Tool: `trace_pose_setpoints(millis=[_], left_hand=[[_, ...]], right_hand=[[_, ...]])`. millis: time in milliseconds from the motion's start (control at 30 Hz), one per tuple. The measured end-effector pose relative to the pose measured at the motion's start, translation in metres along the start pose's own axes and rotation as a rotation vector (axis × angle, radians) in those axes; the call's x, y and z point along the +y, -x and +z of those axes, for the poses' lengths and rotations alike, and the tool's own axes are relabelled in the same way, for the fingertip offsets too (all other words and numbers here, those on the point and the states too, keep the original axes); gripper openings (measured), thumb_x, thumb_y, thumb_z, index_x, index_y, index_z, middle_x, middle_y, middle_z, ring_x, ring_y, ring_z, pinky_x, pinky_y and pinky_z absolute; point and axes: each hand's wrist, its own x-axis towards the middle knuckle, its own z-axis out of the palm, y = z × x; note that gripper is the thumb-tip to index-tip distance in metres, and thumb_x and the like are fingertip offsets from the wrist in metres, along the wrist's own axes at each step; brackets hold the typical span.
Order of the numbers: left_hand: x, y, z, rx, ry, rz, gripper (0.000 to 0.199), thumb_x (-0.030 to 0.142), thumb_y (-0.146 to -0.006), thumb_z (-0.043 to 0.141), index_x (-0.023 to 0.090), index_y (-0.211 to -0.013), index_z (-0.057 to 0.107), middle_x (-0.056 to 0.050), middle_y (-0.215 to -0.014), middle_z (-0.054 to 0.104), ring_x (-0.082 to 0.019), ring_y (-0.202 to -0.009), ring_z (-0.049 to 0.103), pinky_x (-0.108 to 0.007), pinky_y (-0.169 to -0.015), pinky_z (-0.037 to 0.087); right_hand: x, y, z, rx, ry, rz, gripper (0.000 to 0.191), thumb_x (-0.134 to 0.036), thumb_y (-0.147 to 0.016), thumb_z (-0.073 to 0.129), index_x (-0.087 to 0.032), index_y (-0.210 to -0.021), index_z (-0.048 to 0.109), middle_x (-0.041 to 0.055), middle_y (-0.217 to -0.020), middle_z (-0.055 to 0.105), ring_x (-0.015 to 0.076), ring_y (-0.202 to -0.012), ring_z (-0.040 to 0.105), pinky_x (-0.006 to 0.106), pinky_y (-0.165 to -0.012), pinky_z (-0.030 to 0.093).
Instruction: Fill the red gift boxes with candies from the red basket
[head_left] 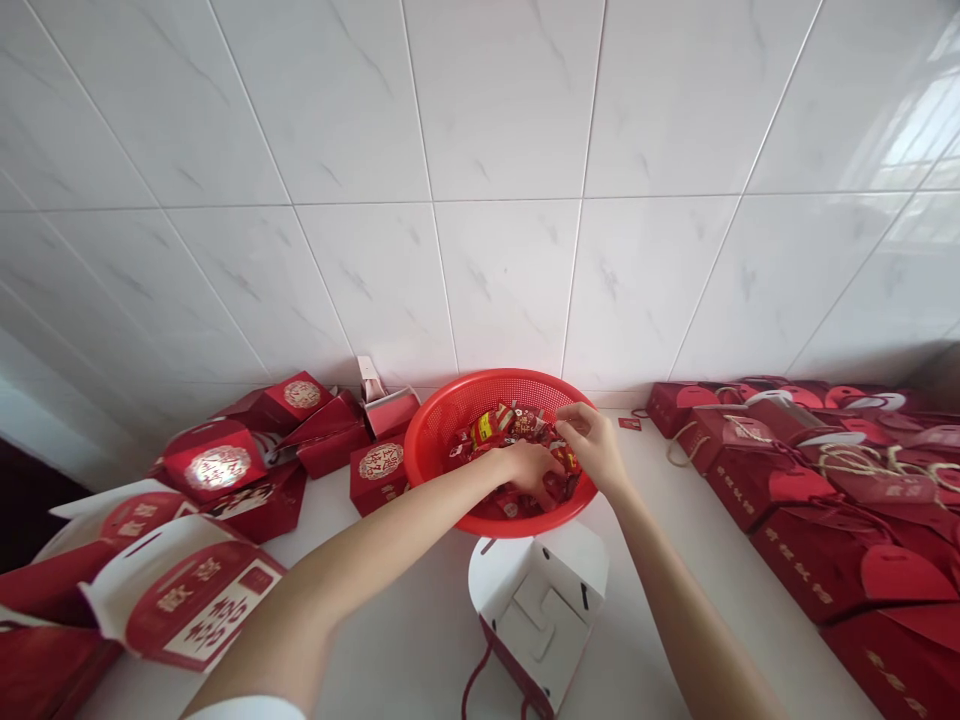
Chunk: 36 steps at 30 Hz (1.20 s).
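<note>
A red plastic basket [435, 400] with perforated walls holds a pile of wrapped candies [487, 428], mostly red with a yellow pack among them. My left hand [534, 470] reaches down into the pile, its fingers bent around red wrapped candy. Over the basket's right side, my right hand [592, 445] is curled with thumb and fingers close together; whatever lies between them is too small to make out. Right in front of the basket stands an opened gift box [536, 610], white inside with a dark red cord, its floor flaps interlocked.
Closed red gift boxes [787, 510] with cord handles stand in rows on the right. Several unfilled-looking red boxes [217, 465] lie jumbled on the left, some with open tops. A small red card [630, 424] lies near the tiled wall [502, 280] behind the white tabletop [397, 620].
</note>
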Motion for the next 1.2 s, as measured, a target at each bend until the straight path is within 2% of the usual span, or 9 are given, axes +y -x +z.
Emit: trace_pose_setpoints(millis=[133,233,367,600,767,900,1000,1100,1200], left_hand=[[-0.001,0.001,-0.001,0.029,-0.014,-0.089,0.017,0.034,-0.072,0.075,0.024,-0.085,0.073,-0.003,-0.088,0.074,-0.028,-0.088,0.069,-0.036,-0.079,0.051],[-0.005,0.006,-0.007,0.063,0.02,-0.157,0.013,0.026,-0.074,0.071,0.025,-0.086,0.074,-0.004,-0.09,0.075,-0.027,-0.09,0.069,-0.034,-0.079,0.051],[-0.013,0.012,-0.013,0.09,0.051,-0.194,0.024,0.016,-0.075,0.064,0.026,-0.093,0.076,-0.004,-0.099,0.076,-0.027,-0.096,0.069,-0.033,-0.081,0.052],[-0.023,0.012,-0.01,0.07,0.141,-0.19,0.047,0.006,-0.071,0.058,0.028,-0.11,0.075,-0.002,-0.113,0.075,-0.024,-0.101,0.069,-0.028,-0.081,0.053],[-0.024,0.013,-0.01,0.046,0.174,-0.15,0.043,0.01,-0.072,0.063,0.025,-0.11,0.074,-0.003,-0.109,0.076,-0.023,-0.096,0.07,-0.026,-0.075,0.052],[-0.02,0.014,-0.011,0.014,0.183,-0.143,0.045,0.029,-0.07,0.075,0.025,-0.114,0.072,-0.005,-0.113,0.074,-0.027,-0.098,0.069,-0.031,-0.078,0.052],[-0.014,0.013,-0.009,0.012,0.176,-0.136,0.04,0.041,-0.072,0.075,0.024,-0.108,0.073,-0.006,-0.104,0.075,-0.029,-0.093,0.07,-0.034,-0.077,0.052],[-0.006,0.009,-0.005,0.042,0.122,-0.071,0.024,0.034,-0.081,0.067,0.024,-0.102,0.075,-0.005,-0.097,0.075,-0.029,-0.09,0.07,-0.034,-0.076,0.051],[0.002,0.006,-0.002,0.106,0.084,0.009,0.027,0.024,-0.086,0.06,0.024,-0.109,0.073,-0.007,-0.102,0.074,-0.028,-0.09,0.07,-0.035,-0.077,0.051]], right_hand=[[0.002,0.0,0.0,-0.01,0.006,0.0,0.017,-0.034,-0.076,0.057,-0.021,-0.084,0.065,0.0062,-0.087,0.075,0.0231,-0.08,0.07,0.035,-0.074,0.057],[0.003,0.0,0.0,-0.016,-0.012,0.004,0.017,-0.036,-0.076,0.058,-0.022,-0.084,0.064,0.0069,-0.088,0.075,0.0236,-0.081,0.071,0.036,-0.074,0.057],[0.005,-0.002,0.001,-0.002,-0.035,0.0,0.018,-0.036,-0.074,0.058,-0.021,-0.082,0.064,0.0073,-0.088,0.075,0.0239,-0.082,0.07,0.036,-0.075,0.057],[0.005,-0.002,0.002,0.002,-0.026,0.008,0.018,-0.035,-0.074,0.057,-0.022,-0.082,0.065,0.0068,-0.087,0.075,0.024,-0.081,0.07,0.037,-0.075,0.058],[0.003,-0.002,0.001,0.013,-0.011,0.012,0.018,-0.033,-0.074,0.055,-0.021,-0.082,0.065,0.0067,-0.086,0.075,0.0232,-0.081,0.07,0.037,-0.076,0.057],[0.003,-0.002,0.001,0.012,-0.03,0.004,0.016,-0.034,-0.073,0.058,-0.021,-0.082,0.064,0.0062,-0.086,0.075,0.0231,-0.079,0.07,0.035,-0.072,0.057],[0.004,-0.002,0.0,0.005,-0.044,0.011,0.016,-0.035,-0.073,0.059,-0.021,-0.081,0.064,0.0061,-0.087,0.075,0.0234,-0.078,0.07,0.036,-0.07,0.057],[0.004,-0.002,0.0,0.003,-0.047,0.02,0.017,-0.035,-0.073,0.06,-0.021,-0.082,0.065,0.0064,-0.087,0.074,0.0244,-0.079,0.07,0.037,-0.071,0.057],[0.005,-0.001,0.0,0.008,-0.031,0.013,0.016,-0.033,-0.072,0.059,-0.021,-0.082,0.065,0.0061,-0.086,0.075,0.0243,-0.081,0.07,0.038,-0.074,0.056]])
